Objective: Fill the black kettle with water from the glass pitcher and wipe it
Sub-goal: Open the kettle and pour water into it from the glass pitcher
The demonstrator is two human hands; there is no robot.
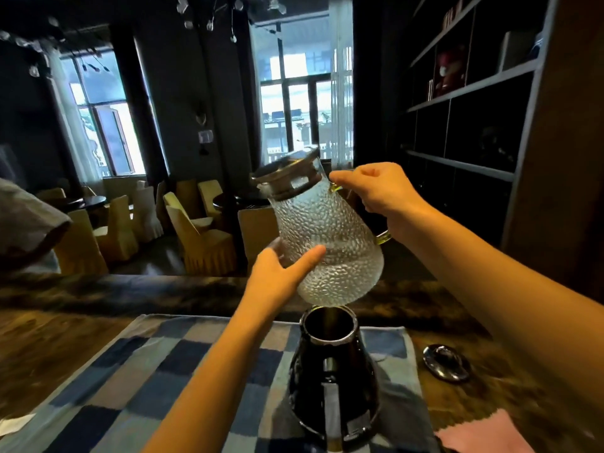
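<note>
A dimpled glass pitcher (330,243) with a metal lid hangs in the air, tilted to the left, with some water in its lower part. My right hand (380,191) grips its handle from the right. Against the pitcher's lower left side presses my left hand (279,273), thumb across the glass. Directly below stands the black kettle (333,380), its mouth open and lidless, on a blue checked towel (137,387). No water stream shows between pitcher and kettle.
The kettle's black lid (446,362) lies on the wooden counter to the right. A pink cloth (487,434) sits at the bottom right corner. Yellow-covered chairs (199,230) and tables stand beyond the counter; dark shelving (474,103) rises on the right. A person's sleeve (26,223) shows at the left.
</note>
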